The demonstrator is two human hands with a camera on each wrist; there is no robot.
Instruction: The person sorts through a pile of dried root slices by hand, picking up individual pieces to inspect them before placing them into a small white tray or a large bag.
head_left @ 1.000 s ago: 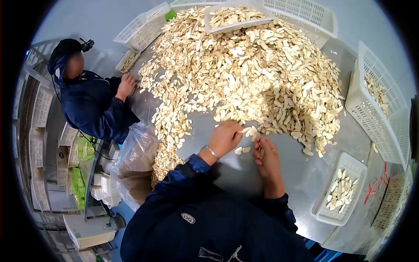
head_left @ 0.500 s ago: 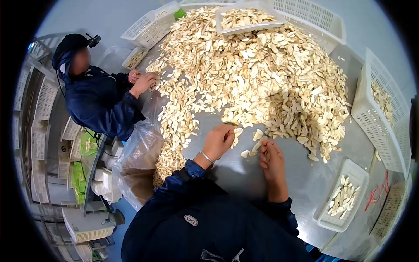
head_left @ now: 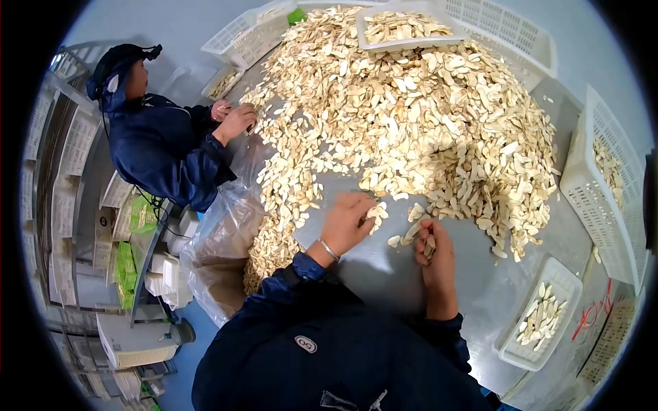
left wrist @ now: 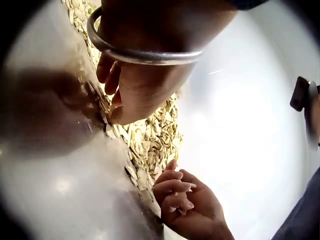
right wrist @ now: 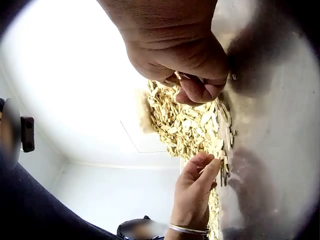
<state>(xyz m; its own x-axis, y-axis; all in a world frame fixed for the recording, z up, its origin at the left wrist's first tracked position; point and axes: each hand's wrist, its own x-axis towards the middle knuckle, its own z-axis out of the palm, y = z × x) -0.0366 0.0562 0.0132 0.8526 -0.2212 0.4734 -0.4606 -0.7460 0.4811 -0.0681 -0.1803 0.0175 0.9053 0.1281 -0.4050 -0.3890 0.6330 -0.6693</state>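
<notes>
Metal table (head_left: 480,291), pale slices (head_left: 384,103), right hand (head_left: 441,262) seemingly gripping some

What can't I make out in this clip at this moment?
Head view: how many slices the right hand holds; the hand itself covers some.
Head view: whether the left hand grips any slices; it is partly blurred.
Head view: the base of the far crate, hidden behind the pile.
Left wrist view: part of the pile, behind the left hand.

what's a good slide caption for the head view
Left hand beside loose pale slices, right hand holding others, before a large heap on a metal table.
</notes>
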